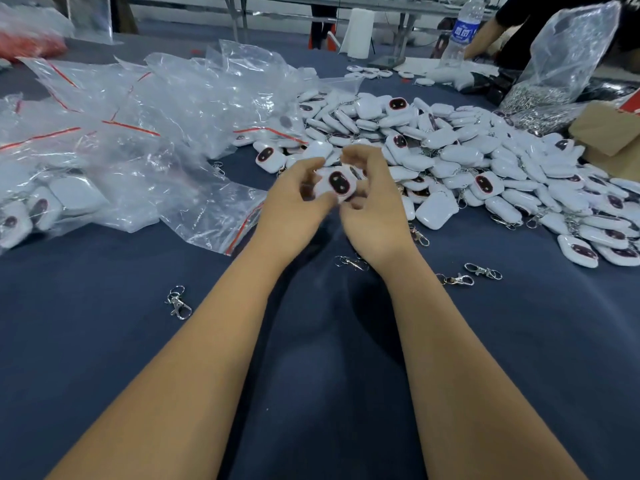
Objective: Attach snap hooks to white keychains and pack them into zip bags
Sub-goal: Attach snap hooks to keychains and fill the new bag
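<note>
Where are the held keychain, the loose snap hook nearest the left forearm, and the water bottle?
Held keychain (pixel 337 184), head view, dark face.
Loose snap hook (pixel 178 303), head view, clasp body.
Water bottle (pixel 463 29), head view, blue label.

Both hands meet above the blue table (pixel 104 341). Left hand (pixel 294 206) and right hand (pixel 374 216) pinch one white keychain (pixel 337 183), dark oval face up. Keychain pile (pixel 485 168) lies beyond the grip; zip bags (pixel 138 116) left of it; loose snap hooks (pixel 178 303) nearer.

One head-worn view is looking forward and down along both forearms, sitting close over the dark blue table (pixel 311 393), taking in its far edge beyond.
</note>
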### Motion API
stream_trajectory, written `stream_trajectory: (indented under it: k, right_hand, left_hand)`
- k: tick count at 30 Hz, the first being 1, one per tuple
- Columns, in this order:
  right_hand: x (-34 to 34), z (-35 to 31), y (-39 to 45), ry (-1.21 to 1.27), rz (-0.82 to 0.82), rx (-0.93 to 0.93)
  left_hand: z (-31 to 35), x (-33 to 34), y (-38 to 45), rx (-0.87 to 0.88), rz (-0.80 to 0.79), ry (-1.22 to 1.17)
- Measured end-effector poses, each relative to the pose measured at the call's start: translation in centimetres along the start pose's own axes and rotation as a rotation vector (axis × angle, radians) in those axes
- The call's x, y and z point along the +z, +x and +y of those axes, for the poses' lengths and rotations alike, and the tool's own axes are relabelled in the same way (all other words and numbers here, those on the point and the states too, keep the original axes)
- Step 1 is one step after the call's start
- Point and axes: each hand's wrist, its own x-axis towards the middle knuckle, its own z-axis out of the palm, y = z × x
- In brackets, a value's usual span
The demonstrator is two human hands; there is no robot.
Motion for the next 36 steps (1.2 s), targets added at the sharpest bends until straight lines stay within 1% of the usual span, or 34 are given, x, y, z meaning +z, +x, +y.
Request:
stream_trajectory:
  k: [3, 7, 10, 14, 17, 20, 27, 32, 36]
  right_hand:
    - [0.2, -0.4, 0.2, 0.104, 0.081, 0.070]
    - [0.6, -0.2, 0.6, 0.179, 0.095, 0.230]
    - [0.9, 0.1, 0.5, 0.198, 0.120, 0.284]
    - [0.8, 0.6, 0.6, 0.179, 0.113, 0.304]
    - [0.8, 0.7, 0.6, 0.157, 0.066, 0.289]
    - [0.7, 0.6, 0.6, 0.125, 0.032, 0.276]
    - [1.0, 0.2, 0.5, 0.085, 0.061, 0.314]
    - [1.6, 0.2, 0.7, 0.045, 0.112, 0.314]
    - [1.5, 0.6, 0.6, 0.040, 0.114, 0.290]
  left_hand:
    - [-0.1, -0.4, 0.2, -0.047, 0.005, -0.114]
    - [-0.4, -0.4, 0.0, -0.080, -0.040, -0.200]
    - [-0.5, -0.6, 0.3, -0.099, -0.076, -0.219]
    - [-0.6, -0.5, 0.3, -0.122, -0.073, -0.225]
    - [-0.7, -0.3, 0.4, -0.145, -0.043, -0.180]
    - [-0.7, -0.2, 0.3, -0.165, -0.022, -0.188]
    - [-0.6, -0.3, 0.2, -0.153, -0.042, -0.201]
    - [-0.8, -0.2, 0.5, -0.164, -0.052, -0.174]
    - [-0.7, -0.2, 0.5, -0.171, -0.050, -0.236]
